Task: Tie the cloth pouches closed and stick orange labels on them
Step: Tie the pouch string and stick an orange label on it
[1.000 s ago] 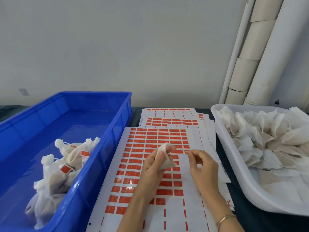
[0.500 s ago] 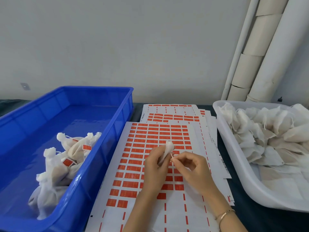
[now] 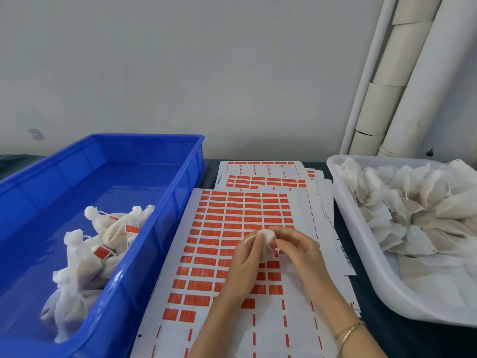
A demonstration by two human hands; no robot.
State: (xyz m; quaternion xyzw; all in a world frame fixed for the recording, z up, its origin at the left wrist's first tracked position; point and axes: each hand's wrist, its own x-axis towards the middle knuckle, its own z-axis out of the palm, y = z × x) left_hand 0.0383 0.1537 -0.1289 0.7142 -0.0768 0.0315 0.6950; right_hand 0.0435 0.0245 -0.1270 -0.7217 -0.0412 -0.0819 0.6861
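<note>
Left hand (image 3: 244, 264) and right hand (image 3: 299, 250), fingers clamped on a cloth pouch (image 3: 268, 237) above the label sheet (image 3: 232, 218)

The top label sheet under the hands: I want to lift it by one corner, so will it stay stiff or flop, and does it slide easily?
The top label sheet looks paper-thin and flat, so it would probably droop from a corner. It lies on a loose stack of sheets, so a push likely slides it, perhaps dragging others along.

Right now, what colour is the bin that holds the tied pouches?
The bin is blue; the head view shows it best.
</note>
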